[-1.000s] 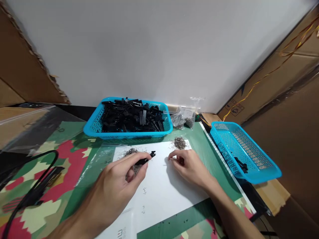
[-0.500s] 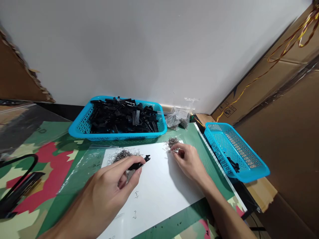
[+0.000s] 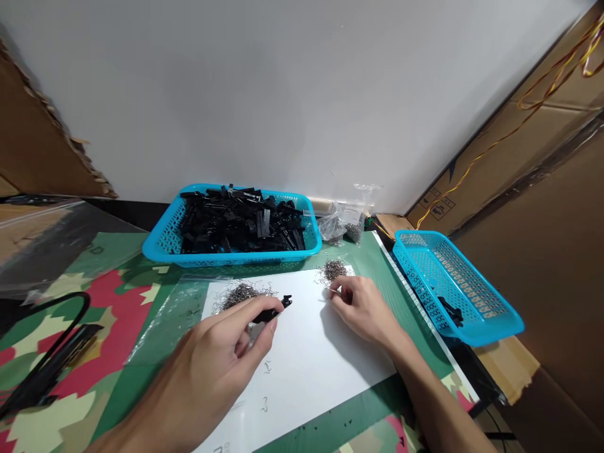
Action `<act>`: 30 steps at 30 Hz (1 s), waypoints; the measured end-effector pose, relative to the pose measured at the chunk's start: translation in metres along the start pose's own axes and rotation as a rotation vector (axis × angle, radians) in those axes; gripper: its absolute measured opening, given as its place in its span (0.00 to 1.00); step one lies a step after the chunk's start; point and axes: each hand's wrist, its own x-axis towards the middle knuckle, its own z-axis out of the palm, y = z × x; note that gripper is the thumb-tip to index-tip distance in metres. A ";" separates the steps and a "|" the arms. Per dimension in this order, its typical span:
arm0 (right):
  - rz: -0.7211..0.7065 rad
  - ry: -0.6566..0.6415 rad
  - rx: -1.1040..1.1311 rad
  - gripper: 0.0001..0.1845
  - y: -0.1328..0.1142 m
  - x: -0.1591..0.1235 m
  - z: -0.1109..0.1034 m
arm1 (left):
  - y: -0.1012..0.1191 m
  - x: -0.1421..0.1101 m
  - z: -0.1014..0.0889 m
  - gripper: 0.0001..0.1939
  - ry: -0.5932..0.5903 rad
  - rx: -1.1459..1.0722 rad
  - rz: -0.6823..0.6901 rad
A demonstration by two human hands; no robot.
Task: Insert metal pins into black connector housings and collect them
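My left hand [image 3: 231, 352] pinches a black plastic part [image 3: 268, 313] between thumb and fingers; its notched end sticks out past the fingertips toward the right. My right hand [image 3: 361, 308] is closed in a pinch, with a thin small metal wire piece [image 3: 334, 290] showing at the fingertips. Just beyond that hand lies a small pile of wire pieces [image 3: 335, 269] on the far right corner of a white sheet [image 3: 311, 365]. A larger pile of dark wire pieces [image 3: 240, 293] lies behind my left hand, which partly hides it.
At the back stands a blue basket [image 3: 155, 248] heaped with black plastic parts [image 3: 240, 220]. Another blue basket [image 3: 500, 324], at the right, holds several black pieces [image 3: 450, 311]. Clear bags of small metal bits [image 3: 352, 229] lie between them. A few loose wires [image 3: 265, 402] rest on the sheet.
My right hand has drawn slightly back from the small pile, and a thin wire piece now shows in its pinch. My left hand still holds the black part. The view has shifted slightly.
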 end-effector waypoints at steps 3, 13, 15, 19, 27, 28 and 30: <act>0.010 -0.002 0.008 0.10 0.001 0.002 -0.003 | 0.001 0.000 0.000 0.18 -0.015 0.008 0.001; 0.006 -0.062 0.039 0.04 0.004 0.003 -0.004 | 0.003 0.000 0.000 0.18 -0.043 -0.012 -0.003; -0.005 -0.076 0.043 0.05 0.001 0.001 -0.006 | 0.003 0.000 0.000 0.18 -0.060 -0.017 -0.023; -0.178 -0.088 0.144 0.03 -0.008 -0.006 -0.008 | 0.003 0.000 0.001 0.18 -0.133 -0.034 -0.003; -0.207 -0.190 0.372 0.07 -0.019 -0.010 0.007 | -0.003 -0.001 0.006 0.16 -0.271 0.035 0.121; -0.207 -0.194 0.357 0.08 -0.019 -0.010 0.007 | -0.003 0.000 0.006 0.15 -0.289 0.044 0.141; -0.205 -0.194 0.332 0.08 -0.020 -0.010 0.007 | -0.001 0.001 0.006 0.14 -0.313 0.046 0.195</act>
